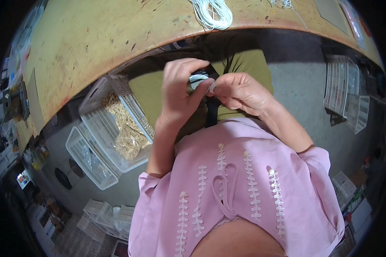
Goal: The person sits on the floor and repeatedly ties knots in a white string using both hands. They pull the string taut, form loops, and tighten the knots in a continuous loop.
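Above my lap, in the upper middle of the view, my two hands meet. My left hand (183, 86) curls around a small bundle of pale cord (198, 77), its thumb reaching toward the right fingertips. With thumb and fingers my right hand (241, 91) pinches a small whitish piece (212, 87), too small to name, where the hands meet. Dark strap-like material (213, 110) hangs just below and behind the fingers. On the worktable (109, 35) beyond lies a looped hank of pale cord (214, 14), with a smaller tangle of white cord (281, 4) to its right.
A plastic crate (103, 128) holding many small tan pieces, some in a clear bag (130, 143), stands left of my lap. A second crate (93, 160) adjoins it. More crates stand at the right (337, 86) and lower left (99, 213). The table's curved edge runs before me.
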Demonstrator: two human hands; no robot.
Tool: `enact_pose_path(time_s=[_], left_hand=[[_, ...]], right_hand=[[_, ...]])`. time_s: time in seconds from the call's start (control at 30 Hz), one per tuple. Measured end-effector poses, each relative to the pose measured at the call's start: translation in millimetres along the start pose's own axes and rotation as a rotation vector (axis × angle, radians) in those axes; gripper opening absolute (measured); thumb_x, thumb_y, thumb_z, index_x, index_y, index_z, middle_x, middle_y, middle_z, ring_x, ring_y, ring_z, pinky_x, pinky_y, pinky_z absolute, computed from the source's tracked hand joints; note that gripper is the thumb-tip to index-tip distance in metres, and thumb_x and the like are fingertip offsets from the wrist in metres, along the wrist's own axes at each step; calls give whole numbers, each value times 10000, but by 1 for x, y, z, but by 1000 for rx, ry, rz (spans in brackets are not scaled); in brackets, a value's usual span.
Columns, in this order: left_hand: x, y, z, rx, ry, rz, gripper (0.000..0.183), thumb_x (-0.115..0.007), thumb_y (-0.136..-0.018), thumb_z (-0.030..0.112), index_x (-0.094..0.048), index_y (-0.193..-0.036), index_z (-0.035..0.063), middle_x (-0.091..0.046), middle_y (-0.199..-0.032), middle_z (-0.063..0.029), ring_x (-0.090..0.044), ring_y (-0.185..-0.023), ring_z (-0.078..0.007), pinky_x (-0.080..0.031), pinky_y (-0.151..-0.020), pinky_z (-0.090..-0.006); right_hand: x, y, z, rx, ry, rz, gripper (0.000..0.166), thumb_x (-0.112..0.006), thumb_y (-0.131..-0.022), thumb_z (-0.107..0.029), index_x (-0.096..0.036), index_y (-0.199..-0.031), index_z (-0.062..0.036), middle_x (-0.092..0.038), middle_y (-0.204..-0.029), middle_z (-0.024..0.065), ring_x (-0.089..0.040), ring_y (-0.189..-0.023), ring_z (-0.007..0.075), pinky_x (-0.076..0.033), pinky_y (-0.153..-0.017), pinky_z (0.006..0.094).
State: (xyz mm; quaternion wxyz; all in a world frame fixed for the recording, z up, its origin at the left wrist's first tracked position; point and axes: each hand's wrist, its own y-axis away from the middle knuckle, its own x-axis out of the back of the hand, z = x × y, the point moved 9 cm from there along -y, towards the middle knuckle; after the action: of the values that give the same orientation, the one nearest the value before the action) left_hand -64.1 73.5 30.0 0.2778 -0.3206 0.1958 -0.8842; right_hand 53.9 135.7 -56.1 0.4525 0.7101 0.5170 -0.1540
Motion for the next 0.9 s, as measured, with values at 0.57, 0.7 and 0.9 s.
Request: enact_pose_path(time_s=[0.57,0.7,0.9], left_hand=[[-8,25,-3,517,39,21,115,-738,-835,-30,-685,-921,24,-702,-795,-40,-682,-725,-89,-544,-640,-243],[5,21,-16,464,79,95,108,-723,-836,-38,-669,-897,34,-646,-735,25,-589,-659,-27,-484,-602,-194],[1,-11,-13,341,32,68,176,-758,-814,-32,-683,-949,51,-638,-812,19,-522,-663,-31,-431,-583,-197]], right_hand=[[-12,20,-27,470,700,365,124,-601,-980,-46,-697,-1050,-12,-705,-831,28,-618,-658,73,-507,-586,235],[-5,15,-26,171,848,241,123,-599,-972,-57,-702,-1024,-14,-707,-820,23,-617,-646,77,-503,-568,241],[-7,39,-127,467,460,180,177,-578,-991,-90,-706,-1089,-16,-682,-777,59,-591,-636,67,-480,-555,215]])
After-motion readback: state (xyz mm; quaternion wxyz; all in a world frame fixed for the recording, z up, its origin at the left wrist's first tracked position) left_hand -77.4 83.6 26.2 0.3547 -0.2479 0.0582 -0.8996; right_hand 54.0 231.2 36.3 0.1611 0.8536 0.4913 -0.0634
